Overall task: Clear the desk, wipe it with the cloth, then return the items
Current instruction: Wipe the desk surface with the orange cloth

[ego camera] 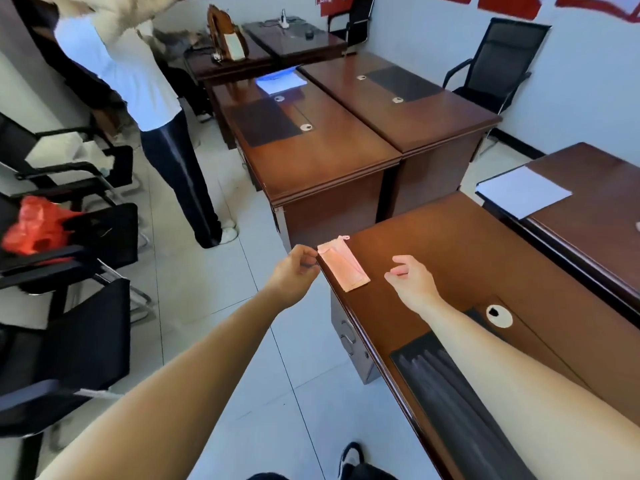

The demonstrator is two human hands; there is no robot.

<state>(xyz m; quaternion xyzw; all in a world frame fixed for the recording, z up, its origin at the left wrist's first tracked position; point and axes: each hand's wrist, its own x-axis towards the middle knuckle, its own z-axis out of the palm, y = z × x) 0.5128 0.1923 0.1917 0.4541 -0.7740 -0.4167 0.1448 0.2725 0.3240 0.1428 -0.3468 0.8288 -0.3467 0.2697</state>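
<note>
A folded pink cloth lies flat on the near left corner of the brown desk, with a small loop at its far end. My left hand hovers just off the desk's edge. Its fingers are curled and their tips reach the cloth's left corner; whether they pinch it I cannot tell. My right hand floats above the desk a little to the right of the cloth, fingers apart and holding nothing.
A dark desk pad and a cable grommet lie near me on the desk. White paper rests on the desk to the right. More desks stand ahead. A person stands on the left by black chairs, one with a red bag.
</note>
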